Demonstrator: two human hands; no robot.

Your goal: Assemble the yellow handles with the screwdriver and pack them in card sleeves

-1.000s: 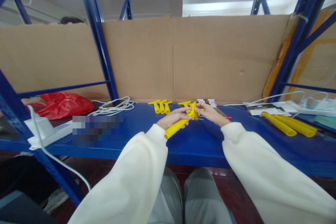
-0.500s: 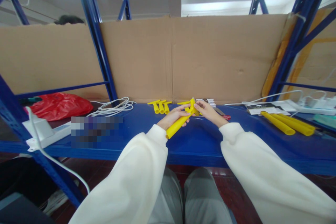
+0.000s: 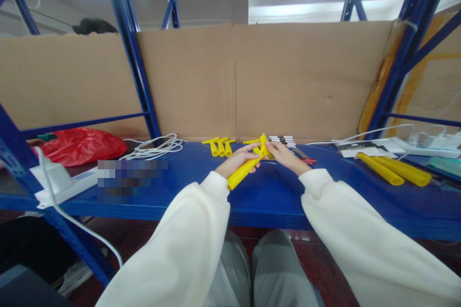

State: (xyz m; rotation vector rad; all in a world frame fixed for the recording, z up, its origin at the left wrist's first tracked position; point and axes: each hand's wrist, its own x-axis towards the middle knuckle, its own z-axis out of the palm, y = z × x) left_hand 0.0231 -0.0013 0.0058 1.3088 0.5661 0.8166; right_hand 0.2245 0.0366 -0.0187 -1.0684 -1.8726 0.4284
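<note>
Above the blue shelf top, a yellow T-shaped handle [image 3: 240,174] slants with its long round tube down toward the left. My left hand [image 3: 238,159] is closed around the tube just below the crosspiece. My right hand [image 3: 285,155] grips the crosspiece end from the right with thumb and fingers. Behind and left of my hands, several short yellow T-shaped pieces [image 3: 221,147] stand in a row. Just past my right hand lie white-and-dark strips [image 3: 283,140] and a red-handled tool [image 3: 308,160], partly hidden.
Long yellow tubes [image 3: 382,169] lie at right, near a power strip [image 3: 442,148]. At left are a coiled white cable [image 3: 158,146], a red plastic bag [image 3: 84,146] and another power strip [image 3: 77,184]. A cardboard panel [image 3: 306,76] closes off the back; blue posts [image 3: 131,53] flank it.
My right hand has shifted very slightly left along the crosspiece; my left hand keeps its hold. By the red bag, a dark green item has moved a little, with what looks like another person's fingers behind it.
</note>
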